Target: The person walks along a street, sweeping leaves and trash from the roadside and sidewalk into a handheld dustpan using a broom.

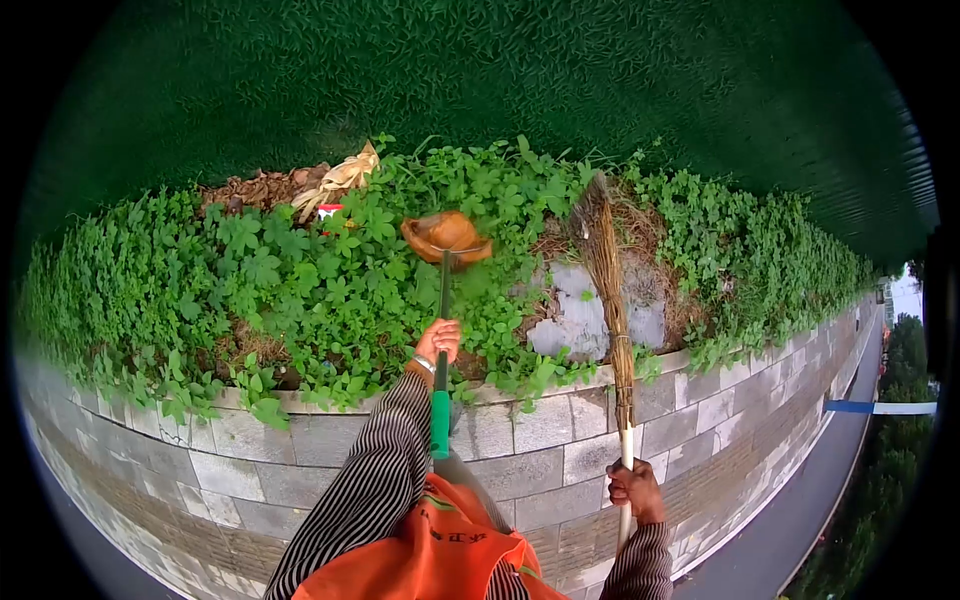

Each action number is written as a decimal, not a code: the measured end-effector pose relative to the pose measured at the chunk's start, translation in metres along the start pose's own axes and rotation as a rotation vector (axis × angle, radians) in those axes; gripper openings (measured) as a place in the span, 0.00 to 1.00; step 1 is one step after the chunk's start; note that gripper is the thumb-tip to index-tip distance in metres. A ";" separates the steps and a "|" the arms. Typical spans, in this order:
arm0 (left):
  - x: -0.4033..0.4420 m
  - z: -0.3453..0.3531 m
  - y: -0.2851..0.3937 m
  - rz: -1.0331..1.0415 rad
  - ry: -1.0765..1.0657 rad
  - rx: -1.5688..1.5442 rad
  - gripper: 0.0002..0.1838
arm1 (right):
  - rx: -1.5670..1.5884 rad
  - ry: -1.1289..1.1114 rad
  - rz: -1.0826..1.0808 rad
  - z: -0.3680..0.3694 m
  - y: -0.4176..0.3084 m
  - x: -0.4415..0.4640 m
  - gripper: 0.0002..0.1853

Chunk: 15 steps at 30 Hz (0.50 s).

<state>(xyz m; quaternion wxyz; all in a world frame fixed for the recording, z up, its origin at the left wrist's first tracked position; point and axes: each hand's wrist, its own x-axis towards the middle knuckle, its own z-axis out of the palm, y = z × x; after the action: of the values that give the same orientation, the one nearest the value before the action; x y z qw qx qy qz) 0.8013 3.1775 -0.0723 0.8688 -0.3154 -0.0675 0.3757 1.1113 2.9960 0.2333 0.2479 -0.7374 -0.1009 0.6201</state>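
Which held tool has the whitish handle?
The brown twig broom in the right hand; the round brown-headed tool in the left hand has a green one.

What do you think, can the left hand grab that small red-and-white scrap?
Probably not: the left hand grips a long green pole, and leafy green plants lie between hand and scrap.

Orange vest over striped sleeves, as my remote feed shows the wearer.
I see a bright orange vest (430,560) with dark lettering (458,538) and yellow-green trim (440,503) near its top. Left of the vest I make out a left sleeve (365,475) in narrow dark and pale stripes; right of it, a matching right sleeve (642,565). Beyond the vest, a pale band (425,363) circles the wrist of the bare left hand (438,341). The lettering is too small for me to read.
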 end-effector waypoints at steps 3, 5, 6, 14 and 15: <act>-0.009 -0.006 0.007 -0.037 0.046 -0.007 0.07 | 0.081 -0.021 0.060 -0.010 0.021 0.027 0.08; -0.021 0.000 0.010 -0.026 0.103 0.019 0.04 | 0.080 -0.047 0.087 -0.007 0.031 0.043 0.08; -0.027 0.007 0.013 -0.027 0.117 0.024 0.04 | 0.066 -0.064 0.096 -0.004 0.034 0.048 0.08; -0.116 0.100 -0.029 -0.050 0.197 0.318 0.04 | 0.084 -0.187 0.198 0.004 0.055 0.105 0.11; -0.141 0.095 -0.020 -0.121 0.153 0.451 0.04 | 0.062 -0.188 0.204 0.004 0.052 0.108 0.11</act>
<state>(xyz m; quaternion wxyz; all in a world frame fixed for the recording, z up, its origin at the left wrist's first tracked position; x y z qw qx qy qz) 0.6801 3.1164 0.0324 0.9408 -0.1363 0.0655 0.3034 1.1218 3.0018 0.1142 0.1956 -0.6746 -0.0291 0.7112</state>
